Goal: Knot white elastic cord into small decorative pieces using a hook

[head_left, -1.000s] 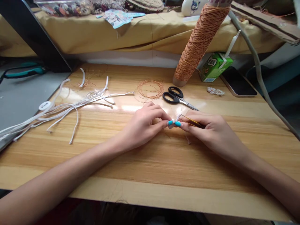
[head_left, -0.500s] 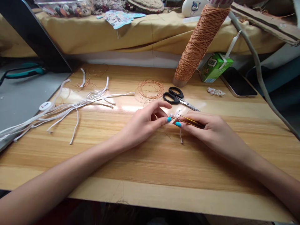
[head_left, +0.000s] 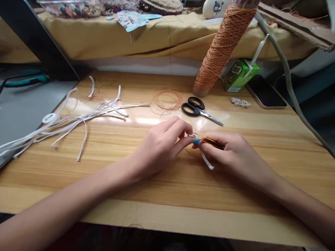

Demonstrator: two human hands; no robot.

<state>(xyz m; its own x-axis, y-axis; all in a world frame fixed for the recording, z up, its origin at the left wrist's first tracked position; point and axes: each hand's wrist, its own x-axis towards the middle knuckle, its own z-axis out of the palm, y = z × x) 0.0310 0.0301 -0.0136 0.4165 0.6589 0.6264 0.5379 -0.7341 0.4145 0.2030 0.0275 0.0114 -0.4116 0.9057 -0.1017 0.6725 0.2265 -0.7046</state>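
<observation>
Tabletop (head_left: 167, 188): pale wood, glossy, with glare patches along its middle. Far left, a grey sheet (head_left: 23, 111) overlaps its edge, and a teal-handled tool (head_left: 26, 81) lies on the sheet. A dark slanted panel (head_left: 39, 38) stands behind.

A loose bundle of white strips (head_left: 78, 118) fans from the grey sheet onto the wood, with a white round disc (head_left: 49, 118) among them.

Behind the tabletop runs a raised ledge draped in yellow cloth (head_left: 157, 38), with clutter on top.

Centre: the left hand (head_left: 159, 146) rests on the wood, its fingertips pinched shut on a small pale piece (head_left: 190, 135). It meets the right hand (head_left: 232, 153), which is closed around a thin yellow rod (head_left: 209, 140). The rod's tip points at the pale piece. A short white strip (head_left: 208, 162) trails from under the right fingers onto the wood. What the small piece is cannot be told.

Just beyond the hands lie a coil of copper-coloured thread (head_left: 167, 98) and black-handled scissors (head_left: 199, 108), near each other but apart.

Right: a tall cone of orange thread (head_left: 222, 48) leans, with a green drink carton (head_left: 239, 75) beside it. Further right are small pale beads (head_left: 240, 102) and a dark phone (head_left: 265, 94) lying flat. A grey cable (head_left: 290, 87) runs down the right side.
</observation>
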